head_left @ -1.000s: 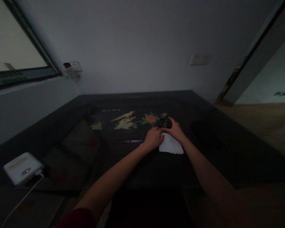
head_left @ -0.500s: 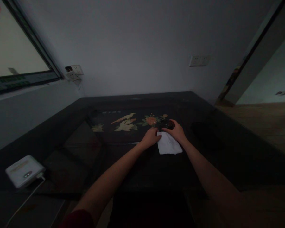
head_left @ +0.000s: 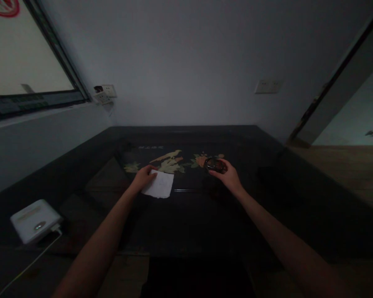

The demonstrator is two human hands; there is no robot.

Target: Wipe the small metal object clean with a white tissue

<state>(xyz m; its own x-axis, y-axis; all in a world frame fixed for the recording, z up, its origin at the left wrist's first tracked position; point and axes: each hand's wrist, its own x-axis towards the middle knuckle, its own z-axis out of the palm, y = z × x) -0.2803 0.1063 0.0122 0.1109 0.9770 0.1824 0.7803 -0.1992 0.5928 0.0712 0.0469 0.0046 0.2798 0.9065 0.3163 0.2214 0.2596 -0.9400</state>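
My left hand (head_left: 145, 178) pinches the upper left corner of a white paper tissue (head_left: 160, 185), which hangs flat over the dark table. To the right, my right hand (head_left: 230, 177) is closed around the side of a small dark glass bowl or ashtray (head_left: 214, 164); its exact kind is hard to make out in the dim light. The two hands are well apart. Beneath them the dark table (head_left: 186, 223) carries a printed bird and flower picture (head_left: 170, 161).
A white box-shaped device (head_left: 35, 221) with a cable (head_left: 31, 267) sits at the table's left. Behind the table a pale wall holds sockets (head_left: 269, 86) at right and a plugged adapter (head_left: 102, 97) at left. A window (head_left: 27, 49) is at the upper left.
My left hand has moved left with the tissue, away from the dark glass thing. My right hand still holds that thing, now more visible. The view has shifted slightly.
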